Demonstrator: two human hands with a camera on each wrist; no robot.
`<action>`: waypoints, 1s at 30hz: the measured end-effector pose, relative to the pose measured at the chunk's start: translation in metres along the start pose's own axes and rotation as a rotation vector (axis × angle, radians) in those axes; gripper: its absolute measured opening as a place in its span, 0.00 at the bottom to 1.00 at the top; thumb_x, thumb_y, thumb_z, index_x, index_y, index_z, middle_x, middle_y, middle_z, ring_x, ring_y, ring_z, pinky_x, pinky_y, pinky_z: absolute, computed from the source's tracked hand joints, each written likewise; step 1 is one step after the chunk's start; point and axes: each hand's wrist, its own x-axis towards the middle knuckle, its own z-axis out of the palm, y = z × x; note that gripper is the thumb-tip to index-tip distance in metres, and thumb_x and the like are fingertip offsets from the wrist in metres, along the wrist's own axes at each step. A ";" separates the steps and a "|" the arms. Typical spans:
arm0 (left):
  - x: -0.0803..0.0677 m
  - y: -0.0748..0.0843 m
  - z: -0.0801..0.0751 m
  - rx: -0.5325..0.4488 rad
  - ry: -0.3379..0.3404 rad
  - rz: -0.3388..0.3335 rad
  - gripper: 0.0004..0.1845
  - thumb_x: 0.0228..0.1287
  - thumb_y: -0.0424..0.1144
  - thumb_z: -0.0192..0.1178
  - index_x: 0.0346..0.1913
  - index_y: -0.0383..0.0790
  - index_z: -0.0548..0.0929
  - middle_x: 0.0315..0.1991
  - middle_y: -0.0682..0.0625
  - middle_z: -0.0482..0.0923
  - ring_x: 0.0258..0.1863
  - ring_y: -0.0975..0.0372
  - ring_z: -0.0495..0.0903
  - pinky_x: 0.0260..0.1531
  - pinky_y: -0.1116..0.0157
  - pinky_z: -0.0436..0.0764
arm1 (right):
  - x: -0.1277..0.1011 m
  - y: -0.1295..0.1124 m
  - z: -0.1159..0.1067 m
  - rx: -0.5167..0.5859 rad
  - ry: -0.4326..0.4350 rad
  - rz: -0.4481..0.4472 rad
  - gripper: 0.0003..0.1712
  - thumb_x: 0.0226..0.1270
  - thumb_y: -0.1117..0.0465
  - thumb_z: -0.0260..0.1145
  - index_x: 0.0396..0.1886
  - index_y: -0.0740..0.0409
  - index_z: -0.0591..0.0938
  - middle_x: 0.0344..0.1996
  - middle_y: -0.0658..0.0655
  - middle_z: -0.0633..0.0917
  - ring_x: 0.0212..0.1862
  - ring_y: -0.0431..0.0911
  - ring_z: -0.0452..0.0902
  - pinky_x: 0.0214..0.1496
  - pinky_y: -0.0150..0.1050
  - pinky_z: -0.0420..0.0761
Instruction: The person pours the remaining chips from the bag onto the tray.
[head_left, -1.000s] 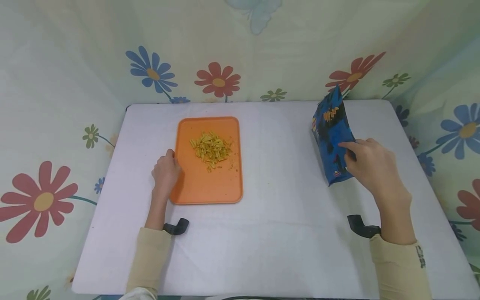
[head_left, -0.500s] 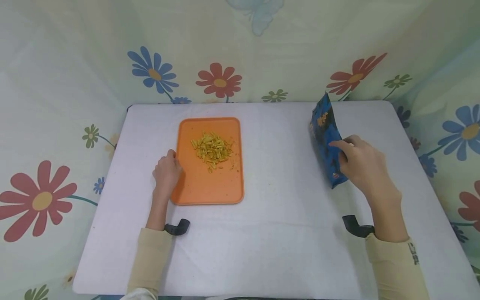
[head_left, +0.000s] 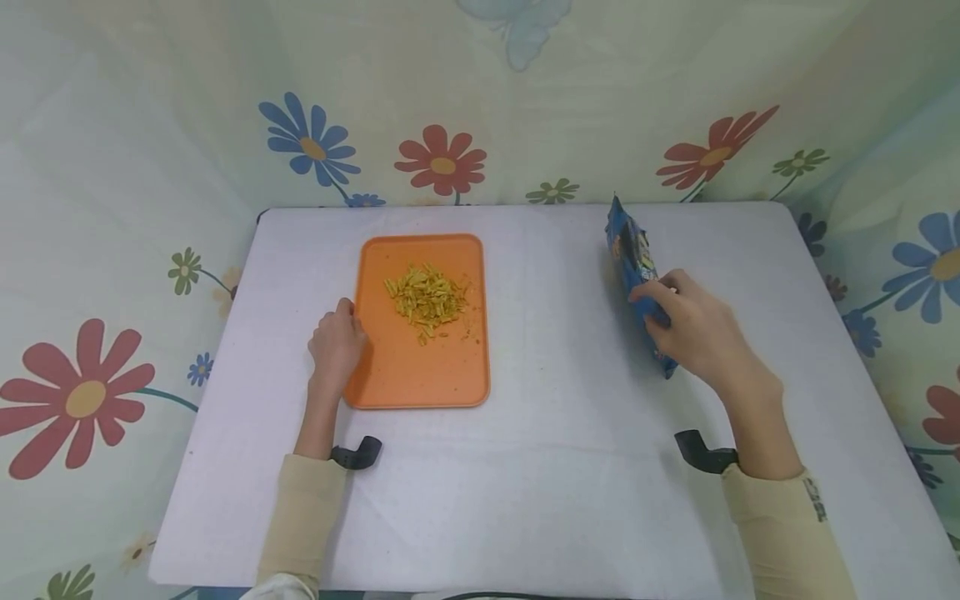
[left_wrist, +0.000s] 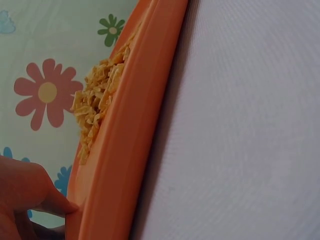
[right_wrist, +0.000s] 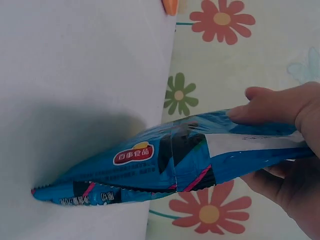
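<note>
On the left of the table lies an orange tray (head_left: 420, 379) bearing a heap of yellow crisp pieces (head_left: 427, 300). My left hand (head_left: 337, 342) grips the tray's left rim; the left wrist view shows the thumb pressed on the rim (left_wrist: 120, 150), the fingers partly out of sight. Over on the right, my right hand (head_left: 693, 329) holds a blue snack bag (head_left: 630, 250). In the right wrist view the thumb lies on one face of the bag (right_wrist: 150, 160) and fingers are behind it. The bag stands tilted, its narrow side toward the head camera.
A white cloth covers the table (head_left: 555, 492), with a bare stretch between tray and bag. Behind and at both sides hangs a flowered curtain (head_left: 600, 100). Black wrist mounts (head_left: 705, 452) stick out inward from both wrists.
My right hand has moved left with the snack bag, which has turned so that its printed face shows less. My left hand stays on the tray's rim.
</note>
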 end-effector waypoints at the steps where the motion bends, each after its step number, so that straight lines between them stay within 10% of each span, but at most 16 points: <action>1: 0.000 0.000 0.000 0.000 -0.001 -0.002 0.11 0.77 0.32 0.50 0.54 0.29 0.77 0.33 0.36 0.79 0.26 0.50 0.75 0.24 0.58 0.71 | 0.001 -0.001 0.001 0.009 -0.022 0.009 0.21 0.60 0.74 0.70 0.53 0.57 0.83 0.46 0.68 0.77 0.26 0.51 0.75 0.22 0.41 0.72; 10: 0.000 0.002 0.001 0.005 0.005 0.001 0.11 0.77 0.31 0.50 0.54 0.29 0.77 0.32 0.36 0.79 0.25 0.50 0.74 0.23 0.58 0.70 | 0.007 -0.012 0.008 0.071 -0.130 -0.001 0.27 0.60 0.74 0.65 0.61 0.57 0.82 0.49 0.67 0.76 0.41 0.58 0.76 0.34 0.52 0.80; 30: -0.001 -0.002 0.002 -0.010 0.018 0.024 0.11 0.77 0.31 0.50 0.54 0.28 0.77 0.31 0.36 0.78 0.24 0.51 0.73 0.21 0.60 0.68 | 0.016 -0.034 0.046 0.106 -0.160 -0.114 0.25 0.63 0.74 0.66 0.59 0.55 0.85 0.44 0.63 0.77 0.24 0.45 0.67 0.24 0.38 0.67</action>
